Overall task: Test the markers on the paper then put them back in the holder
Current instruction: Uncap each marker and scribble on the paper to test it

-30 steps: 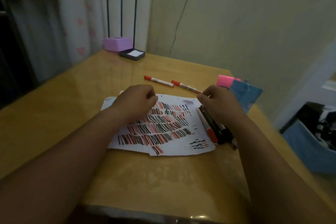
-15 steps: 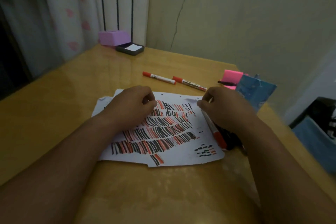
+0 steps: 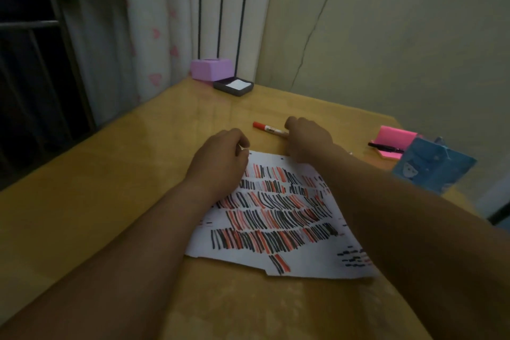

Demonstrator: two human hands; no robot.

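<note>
A white paper (image 3: 276, 218) covered in red and black test strokes lies on the yellow table (image 3: 110, 188). My left hand (image 3: 220, 163) rests on the paper's top left corner with its fingers curled into a loose fist. My right hand (image 3: 306, 138) reaches past the paper's far edge, its curled fingers closing over the white end of a red-capped marker (image 3: 269, 129) lying on the table. The blue marker holder (image 3: 433, 165) stands at the right, apart from both hands. My right forearm hides any other markers.
A pink sticky-note pad (image 3: 394, 139) with a black pen (image 3: 386, 146) on it lies behind the holder. A purple box (image 3: 212, 69) and a dark tray (image 3: 233, 86) sit at the far corner by the curtain. The wall runs close behind the table.
My right hand left the markers beside the paper's right edge and reached forward to the red-capped markers beyond the paper. The left hand stayed on the paper. The camera tilted.
</note>
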